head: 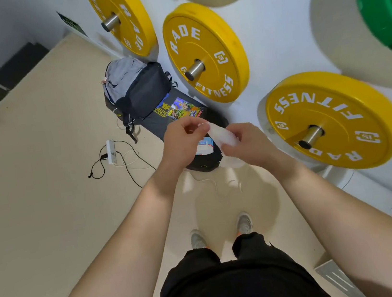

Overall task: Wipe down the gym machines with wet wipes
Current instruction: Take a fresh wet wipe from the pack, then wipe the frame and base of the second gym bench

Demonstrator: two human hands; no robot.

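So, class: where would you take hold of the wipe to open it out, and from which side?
Pinch the wipe at its upper end, from the left, as the left hand does, while the right hand holds the lower part. It is a limp, bunched strip slanting between them, so pulling the ends apart should spread it.

The beige floor (pixel 45 194) carries a grey-and-black backpack (pixel 131 89) against the wall, a dark bag (pixel 204 163) just beside it, a white power strip (pixel 111 151) with a looping black cable (pixel 97 168), and two grey shoes (pixel 197 238).
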